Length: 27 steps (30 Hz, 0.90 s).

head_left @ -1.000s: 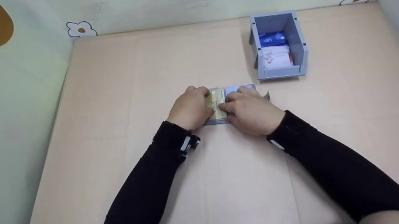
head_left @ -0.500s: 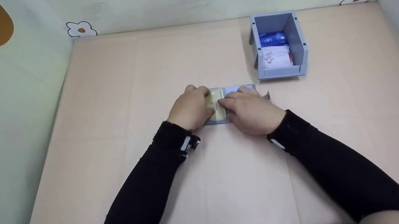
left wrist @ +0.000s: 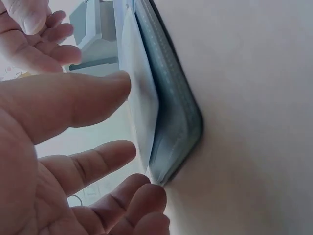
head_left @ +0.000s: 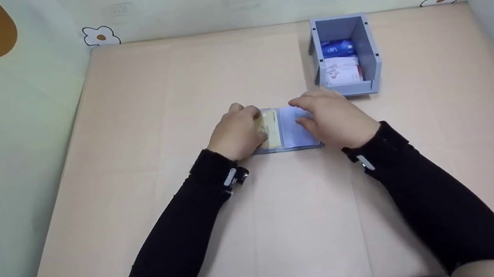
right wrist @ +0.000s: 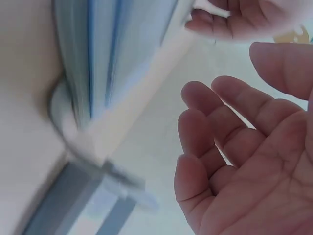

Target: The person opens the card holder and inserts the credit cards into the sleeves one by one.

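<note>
A grey-blue card holder (head_left: 298, 133) lies opened out on the table in the head view. Its left side shows a yellow card (head_left: 272, 130) and its right side a pale blue sleeve. My left hand (head_left: 232, 133) holds the left side, thumb on the page and fingers at the outer edge. The left wrist view shows a translucent page (left wrist: 142, 98) standing slightly off the stitched cover (left wrist: 183, 117). My right hand (head_left: 341, 116) hovers over the right side, fingers loosely bent and nothing in them. In the right wrist view, a strap (right wrist: 61, 110) sticks out from the cover, blurred.
Behind and right of the card holder stands a grey bin (head_left: 350, 89), with a blue pack (head_left: 337, 48) and white packs (head_left: 342, 72) inside. A cream cloth covers the table (head_left: 173, 95), which meets the wall at the back.
My right hand has lifted off the card holder and moved right and away, uncovering the pale blue sleeve. My left hand has stayed in place.
</note>
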Tool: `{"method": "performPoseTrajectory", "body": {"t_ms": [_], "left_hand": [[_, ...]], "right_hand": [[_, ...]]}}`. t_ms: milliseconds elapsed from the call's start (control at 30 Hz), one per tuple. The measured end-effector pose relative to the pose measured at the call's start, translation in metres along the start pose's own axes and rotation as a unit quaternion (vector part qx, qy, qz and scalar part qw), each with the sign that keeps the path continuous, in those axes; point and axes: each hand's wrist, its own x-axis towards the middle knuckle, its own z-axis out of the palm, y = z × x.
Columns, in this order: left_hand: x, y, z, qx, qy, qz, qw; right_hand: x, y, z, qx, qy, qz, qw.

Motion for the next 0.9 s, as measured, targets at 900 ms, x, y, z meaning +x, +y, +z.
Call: {"method": "performPoseTrajectory", "body": {"t_ms": [900], "left_hand": [[0.002,-0.001,0.003,0.012,0.002,0.034,0.9994]], "right_hand": [[0.045,0.095,-0.062,-0.096,-0.064,0.152,0.982]]}}
